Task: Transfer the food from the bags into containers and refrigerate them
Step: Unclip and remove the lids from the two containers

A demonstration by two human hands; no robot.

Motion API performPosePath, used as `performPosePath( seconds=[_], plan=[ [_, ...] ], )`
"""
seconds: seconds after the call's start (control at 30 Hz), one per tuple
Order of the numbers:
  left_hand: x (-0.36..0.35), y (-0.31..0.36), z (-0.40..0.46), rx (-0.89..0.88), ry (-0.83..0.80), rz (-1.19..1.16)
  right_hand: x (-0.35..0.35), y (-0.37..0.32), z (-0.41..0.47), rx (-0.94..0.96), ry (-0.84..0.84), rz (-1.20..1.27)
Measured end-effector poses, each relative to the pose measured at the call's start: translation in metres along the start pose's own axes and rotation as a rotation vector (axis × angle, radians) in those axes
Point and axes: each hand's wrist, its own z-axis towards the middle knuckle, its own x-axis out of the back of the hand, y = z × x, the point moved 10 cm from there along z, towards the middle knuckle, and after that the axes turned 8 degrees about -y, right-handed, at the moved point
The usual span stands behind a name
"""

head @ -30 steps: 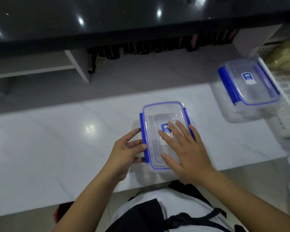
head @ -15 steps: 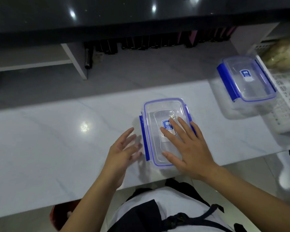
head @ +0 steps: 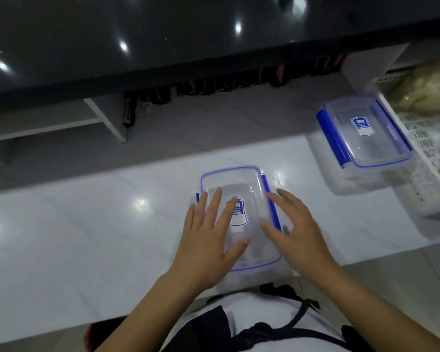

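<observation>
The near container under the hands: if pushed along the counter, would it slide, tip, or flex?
The near container looks empty through its clear lid, so it is probably light. It sits low and flat on the glossy counter, so it would likely slide, not tip. The left hand lies flat on the lid without visibly denting it, suggesting stiff plastic.

You have a clear lidded container (head: 241, 194) with blue clips lying flat at the counter's near edge, a second like it (head: 363, 138) closed far right, and bagged food (head: 422, 90) beyond.
</observation>
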Motion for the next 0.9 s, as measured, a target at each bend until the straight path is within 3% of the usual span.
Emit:
performPosePath(
  seconds=[0.07,0.17,0.33,0.63,0.9],
  plan=[
    [-0.007,0.009,0.004,0.005,-0.002,0.02,0.013,0.026,0.005,-0.221,-0.025,0.332],
    [-0.007,0.017,0.012,0.007,0.013,0.038,0.012,0.038,0.009,-0.374,-0.191,0.537],
    [-0.014,0.027,0.02,0.042,0.044,0.147,0.004,0.038,0.018,-0.419,-0.313,0.528],
    [-0.01,0.029,0.02,0.036,0.139,0.121,0.0,0.039,0.022,-0.406,-0.375,0.606],
    [-0.011,0.024,0.024,0.076,0.125,0.114,0.013,0.049,0.022,-0.35,-0.266,0.584]
  ],
)
